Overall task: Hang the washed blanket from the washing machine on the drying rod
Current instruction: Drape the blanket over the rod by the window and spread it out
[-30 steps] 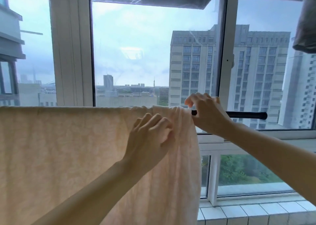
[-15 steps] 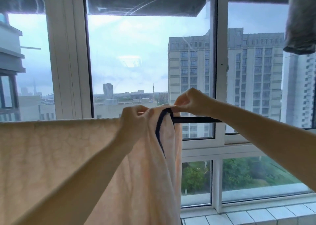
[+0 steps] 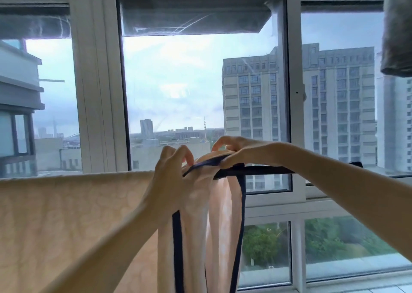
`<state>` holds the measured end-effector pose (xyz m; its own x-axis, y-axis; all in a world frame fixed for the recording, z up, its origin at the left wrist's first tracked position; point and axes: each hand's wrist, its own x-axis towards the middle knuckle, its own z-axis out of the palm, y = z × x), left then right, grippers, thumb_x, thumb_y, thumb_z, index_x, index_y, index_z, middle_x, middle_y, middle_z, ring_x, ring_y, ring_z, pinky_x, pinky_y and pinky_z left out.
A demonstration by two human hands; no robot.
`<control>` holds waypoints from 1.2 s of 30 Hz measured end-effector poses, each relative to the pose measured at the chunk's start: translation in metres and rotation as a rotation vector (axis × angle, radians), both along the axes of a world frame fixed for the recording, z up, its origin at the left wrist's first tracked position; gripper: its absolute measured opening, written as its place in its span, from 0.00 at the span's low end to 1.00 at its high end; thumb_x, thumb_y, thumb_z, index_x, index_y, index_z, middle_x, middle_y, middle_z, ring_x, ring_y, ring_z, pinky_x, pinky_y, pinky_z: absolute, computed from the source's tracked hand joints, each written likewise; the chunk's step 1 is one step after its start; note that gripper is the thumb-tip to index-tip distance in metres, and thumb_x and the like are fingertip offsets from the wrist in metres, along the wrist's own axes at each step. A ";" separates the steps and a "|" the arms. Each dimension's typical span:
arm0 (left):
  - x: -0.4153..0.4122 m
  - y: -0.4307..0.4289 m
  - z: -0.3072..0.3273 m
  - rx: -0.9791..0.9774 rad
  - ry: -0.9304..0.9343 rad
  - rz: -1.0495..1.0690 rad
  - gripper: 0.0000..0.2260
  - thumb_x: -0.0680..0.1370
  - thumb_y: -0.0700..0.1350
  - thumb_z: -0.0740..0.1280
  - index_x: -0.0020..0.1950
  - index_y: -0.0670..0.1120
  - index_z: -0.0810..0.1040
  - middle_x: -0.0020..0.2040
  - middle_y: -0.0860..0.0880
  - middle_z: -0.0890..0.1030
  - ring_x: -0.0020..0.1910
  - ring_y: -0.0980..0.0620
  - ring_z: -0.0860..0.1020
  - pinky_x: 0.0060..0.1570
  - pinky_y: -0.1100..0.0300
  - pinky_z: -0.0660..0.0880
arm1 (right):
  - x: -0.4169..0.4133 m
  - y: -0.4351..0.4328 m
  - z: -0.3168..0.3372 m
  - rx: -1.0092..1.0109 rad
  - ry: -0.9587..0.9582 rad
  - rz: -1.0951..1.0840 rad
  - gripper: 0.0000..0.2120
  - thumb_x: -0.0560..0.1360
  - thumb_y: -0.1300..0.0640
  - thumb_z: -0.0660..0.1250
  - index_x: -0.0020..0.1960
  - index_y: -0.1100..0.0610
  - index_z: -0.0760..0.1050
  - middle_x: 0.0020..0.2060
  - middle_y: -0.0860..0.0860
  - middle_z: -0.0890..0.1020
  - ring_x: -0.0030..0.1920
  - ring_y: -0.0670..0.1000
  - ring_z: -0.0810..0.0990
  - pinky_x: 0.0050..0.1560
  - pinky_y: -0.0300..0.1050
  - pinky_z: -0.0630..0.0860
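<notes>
A pale peach blanket (image 3: 66, 214) with a dark blue edge hangs over the black drying rod (image 3: 263, 172) and spreads to the left edge of the view. Its right end is bunched in folds beside the bare part of the rod. My left hand (image 3: 171, 172) pinches the gathered cloth at the top of the rod. My right hand (image 3: 231, 151) pinches the blue-trimmed edge just to the right and lifts it a little above the rod. Most of the rod lies hidden under the blanket.
A white-framed window (image 3: 294, 114) stands close behind the rod, with tall buildings and trees outside. A grey cloth (image 3: 396, 29) hangs at the top right. White tiles (image 3: 392, 289) of the sill show at the bottom right.
Both hands have shifted slightly right along the rod with the bunched end. The blue-trimmed edge has unfolded further, and two blue bands now hang down.
</notes>
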<state>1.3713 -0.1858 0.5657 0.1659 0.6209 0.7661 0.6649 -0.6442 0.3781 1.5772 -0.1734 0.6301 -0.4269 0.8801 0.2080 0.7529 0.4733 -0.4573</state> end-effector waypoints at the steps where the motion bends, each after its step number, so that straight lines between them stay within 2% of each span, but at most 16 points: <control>1: -0.001 0.002 0.001 0.004 -0.024 0.006 0.13 0.73 0.60 0.67 0.46 0.52 0.72 0.51 0.54 0.72 0.46 0.65 0.70 0.37 0.72 0.65 | -0.001 0.002 -0.002 0.024 -0.041 -0.004 0.22 0.71 0.49 0.69 0.63 0.48 0.67 0.49 0.52 0.79 0.44 0.48 0.77 0.44 0.40 0.72; 5: -0.002 0.009 0.007 0.021 -0.112 -0.029 0.06 0.77 0.49 0.68 0.43 0.51 0.74 0.45 0.55 0.76 0.46 0.58 0.74 0.40 0.66 0.66 | -0.004 0.012 -0.004 0.312 -0.034 -0.065 0.08 0.77 0.61 0.64 0.55 0.53 0.69 0.41 0.51 0.77 0.36 0.46 0.75 0.32 0.34 0.70; 7: 0.002 0.007 0.010 0.047 -0.112 -0.044 0.05 0.77 0.47 0.68 0.42 0.50 0.74 0.43 0.55 0.77 0.44 0.58 0.74 0.39 0.68 0.66 | 0.004 0.015 -0.003 0.513 -0.142 -0.113 0.09 0.75 0.63 0.66 0.52 0.54 0.69 0.43 0.51 0.77 0.41 0.49 0.76 0.38 0.38 0.75; 9: 0.007 0.003 0.011 0.080 -0.103 -0.058 0.06 0.77 0.46 0.68 0.42 0.49 0.73 0.41 0.54 0.77 0.42 0.58 0.74 0.39 0.73 0.67 | 0.012 0.022 -0.004 0.602 -0.301 -0.152 0.07 0.74 0.65 0.67 0.50 0.56 0.71 0.43 0.52 0.78 0.43 0.51 0.77 0.44 0.45 0.79; 11: 0.013 0.000 0.010 0.116 -0.083 -0.054 0.06 0.77 0.45 0.68 0.42 0.48 0.73 0.41 0.54 0.77 0.41 0.59 0.73 0.41 0.77 0.67 | 0.019 0.027 -0.003 0.535 -0.309 -0.192 0.04 0.75 0.64 0.66 0.50 0.59 0.74 0.44 0.55 0.80 0.44 0.53 0.79 0.47 0.49 0.79; 13: 0.019 -0.002 0.009 0.142 -0.059 -0.033 0.06 0.77 0.46 0.68 0.43 0.48 0.73 0.41 0.54 0.76 0.40 0.60 0.73 0.42 0.77 0.67 | 0.023 0.026 0.001 0.315 -0.148 -0.212 0.05 0.77 0.59 0.67 0.50 0.60 0.76 0.46 0.57 0.82 0.44 0.53 0.80 0.47 0.48 0.80; 16: 0.025 -0.004 0.009 0.164 -0.048 -0.001 0.07 0.77 0.48 0.68 0.43 0.48 0.73 0.40 0.54 0.77 0.41 0.56 0.75 0.43 0.68 0.71 | 0.037 0.021 0.008 -0.087 0.132 -0.164 0.13 0.76 0.51 0.67 0.47 0.62 0.80 0.38 0.56 0.80 0.40 0.52 0.79 0.50 0.48 0.79; 18: 0.029 -0.007 0.010 0.159 -0.025 0.040 0.11 0.75 0.55 0.69 0.43 0.49 0.73 0.39 0.54 0.77 0.40 0.55 0.76 0.40 0.63 0.74 | 0.053 0.018 0.010 -0.212 0.224 -0.048 0.16 0.73 0.47 0.68 0.46 0.61 0.80 0.34 0.53 0.75 0.34 0.50 0.74 0.41 0.45 0.77; 19: 0.031 -0.009 0.011 0.141 -0.003 0.063 0.14 0.73 0.59 0.69 0.43 0.50 0.73 0.39 0.55 0.77 0.39 0.56 0.76 0.39 0.62 0.74 | 0.061 0.016 0.011 -0.224 0.228 0.000 0.14 0.72 0.47 0.69 0.44 0.59 0.80 0.32 0.50 0.75 0.31 0.47 0.73 0.36 0.41 0.75; 21: 0.039 -0.016 0.014 0.093 0.047 0.103 0.18 0.68 0.65 0.69 0.43 0.51 0.73 0.38 0.57 0.77 0.37 0.59 0.76 0.35 0.63 0.75 | 0.078 0.010 0.015 -0.134 0.094 0.021 0.11 0.73 0.49 0.71 0.41 0.57 0.78 0.29 0.46 0.73 0.28 0.44 0.70 0.30 0.35 0.69; 23: 0.053 -0.021 0.016 0.118 0.104 0.150 0.16 0.69 0.61 0.71 0.43 0.52 0.73 0.38 0.58 0.76 0.36 0.59 0.76 0.33 0.66 0.73 | 0.096 0.006 0.020 0.057 -0.140 -0.010 0.07 0.73 0.53 0.72 0.40 0.53 0.75 0.29 0.44 0.72 0.29 0.42 0.69 0.30 0.33 0.67; 25: 0.071 -0.026 0.015 0.194 0.127 0.190 0.10 0.72 0.54 0.73 0.42 0.52 0.74 0.38 0.60 0.74 0.36 0.60 0.74 0.34 0.69 0.70 | 0.115 0.009 0.023 0.263 -0.273 -0.028 0.09 0.73 0.59 0.72 0.40 0.49 0.73 0.32 0.46 0.73 0.31 0.43 0.70 0.33 0.34 0.68; 29: 0.108 -0.040 0.012 0.292 0.085 0.241 0.08 0.74 0.49 0.72 0.43 0.52 0.73 0.39 0.57 0.73 0.34 0.59 0.73 0.39 0.64 0.75 | 0.146 0.013 0.024 0.558 -0.145 -0.031 0.10 0.71 0.63 0.73 0.43 0.52 0.75 0.34 0.49 0.77 0.34 0.48 0.74 0.37 0.41 0.70; 31: 0.123 -0.046 0.010 0.324 0.098 0.274 0.07 0.75 0.48 0.72 0.44 0.51 0.74 0.40 0.56 0.74 0.34 0.57 0.74 0.39 0.62 0.77 | 0.162 0.010 0.025 0.516 -0.115 -0.018 0.11 0.71 0.63 0.73 0.44 0.50 0.75 0.37 0.47 0.77 0.37 0.47 0.76 0.40 0.41 0.73; 34: 0.140 -0.055 0.001 0.314 0.102 0.287 0.06 0.75 0.50 0.70 0.45 0.50 0.75 0.41 0.56 0.75 0.35 0.58 0.74 0.38 0.62 0.76 | 0.188 0.006 0.015 0.278 -0.114 0.032 0.12 0.70 0.60 0.75 0.47 0.47 0.75 0.46 0.46 0.80 0.47 0.44 0.79 0.48 0.39 0.76; 36: 0.148 -0.059 -0.009 0.296 0.125 0.297 0.07 0.76 0.52 0.69 0.46 0.50 0.76 0.42 0.55 0.75 0.35 0.57 0.74 0.37 0.60 0.77 | 0.203 0.005 0.003 0.162 -0.035 0.057 0.11 0.70 0.59 0.75 0.50 0.50 0.77 0.49 0.49 0.82 0.50 0.46 0.80 0.45 0.37 0.76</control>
